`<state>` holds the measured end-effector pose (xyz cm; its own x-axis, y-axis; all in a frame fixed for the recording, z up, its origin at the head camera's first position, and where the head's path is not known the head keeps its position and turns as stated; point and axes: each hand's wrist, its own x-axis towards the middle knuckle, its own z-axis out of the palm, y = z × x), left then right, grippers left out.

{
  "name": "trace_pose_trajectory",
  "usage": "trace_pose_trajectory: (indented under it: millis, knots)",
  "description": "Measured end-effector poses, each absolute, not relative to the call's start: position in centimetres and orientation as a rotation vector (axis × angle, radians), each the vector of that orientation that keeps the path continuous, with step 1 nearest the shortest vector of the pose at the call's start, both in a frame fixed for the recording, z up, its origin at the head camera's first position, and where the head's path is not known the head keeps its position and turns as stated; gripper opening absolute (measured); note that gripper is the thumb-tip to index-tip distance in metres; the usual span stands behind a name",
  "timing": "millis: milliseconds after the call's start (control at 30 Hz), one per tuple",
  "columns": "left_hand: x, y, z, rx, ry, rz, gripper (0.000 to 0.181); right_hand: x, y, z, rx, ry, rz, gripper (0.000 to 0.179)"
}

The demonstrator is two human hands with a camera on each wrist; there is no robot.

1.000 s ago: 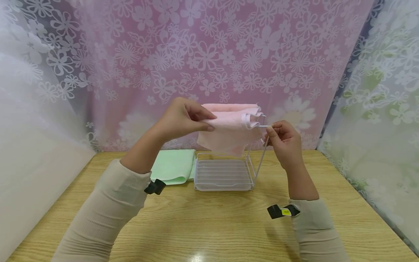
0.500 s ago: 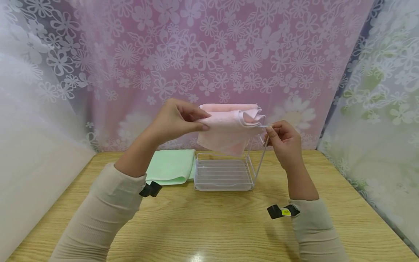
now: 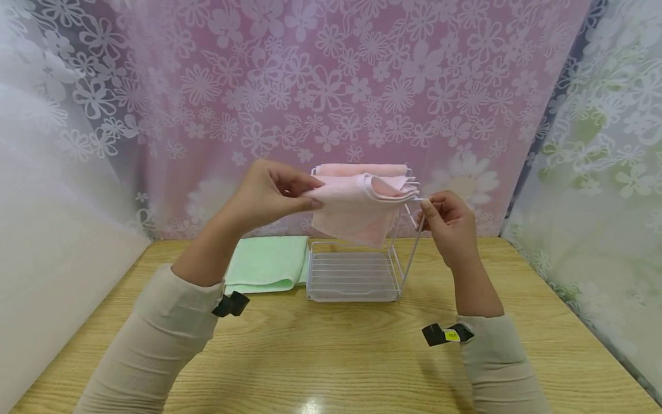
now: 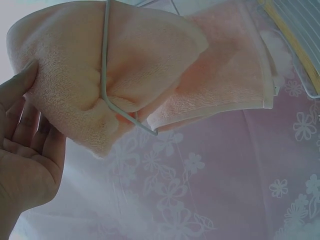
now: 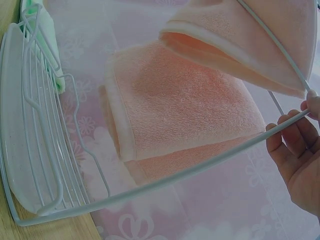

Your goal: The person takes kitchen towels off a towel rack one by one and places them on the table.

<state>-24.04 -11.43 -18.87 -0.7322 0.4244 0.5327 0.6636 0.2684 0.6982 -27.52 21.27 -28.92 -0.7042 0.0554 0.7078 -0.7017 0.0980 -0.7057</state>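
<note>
In the head view my left hand [image 3: 269, 195] pinches the left end of a pink towel [image 3: 341, 195], thumb in front and fingers behind. That towel lies over the front top bar of a white wire rack [image 3: 414, 253], and its right end gapes in a loop near the bar's corner. My right hand [image 3: 450, 224] grips the rack's upper right corner between thumb and fingers. Behind, a second pink towel [image 3: 362, 169] hangs over the back bar. The left wrist view shows the bar crossing the held towel [image 4: 65, 75]; the right wrist view shows the rear towel [image 5: 185, 100] hanging folded.
A folded green towel [image 3: 274, 261] lies on the wooden table [image 3: 331, 351] left of the rack. The rack's base carries a wire shelf over a translucent tray [image 3: 354, 293]. A pink floral curtain [image 3: 331, 86] stands behind, with pale curtains at both sides.
My left hand has moved left and slightly down with the pink towel. The towel's right end has drawn left, showing more of the bar near the corner. My right hand has stayed put.
</note>
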Motion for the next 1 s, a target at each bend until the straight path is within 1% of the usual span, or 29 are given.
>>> trace_pose_trajectory:
  millis: [67,167,333,400,567,1000]
  knots:
    - [-24.0,-11.6,-19.0,-1.018,-2.282,-1.457,0.024,-27.5,21.3,-28.9,0.63,-1.801,1.66,0.007]
    - [-23.9,-11.8,-19.2,-1.018,-2.264,-1.469,0.024,-27.5,21.3,-28.9,0.623,-1.807,1.663,0.008]
    - [-23.6,-12.3,-19.4,-0.991,-2.264,-1.51,0.024,-27.5,21.2,-28.9,0.607,-1.815,1.659,0.011]
    - [-23.5,-12.5,-19.5,-0.987,-2.258,-1.537,0.024,-27.5,21.2,-28.9,0.6,-1.816,1.655,0.017]
    - [-23.4,-13.2,-20.0,-0.998,-2.224,-1.557,0.023,-27.5,21.3,-28.9,0.602,-1.823,1.645,0.018]
    - [-23.3,-14.8,-21.2,-0.905,-2.233,-1.559,0.02,-27.4,21.2,-28.9,0.614,-1.822,1.654,0.016]
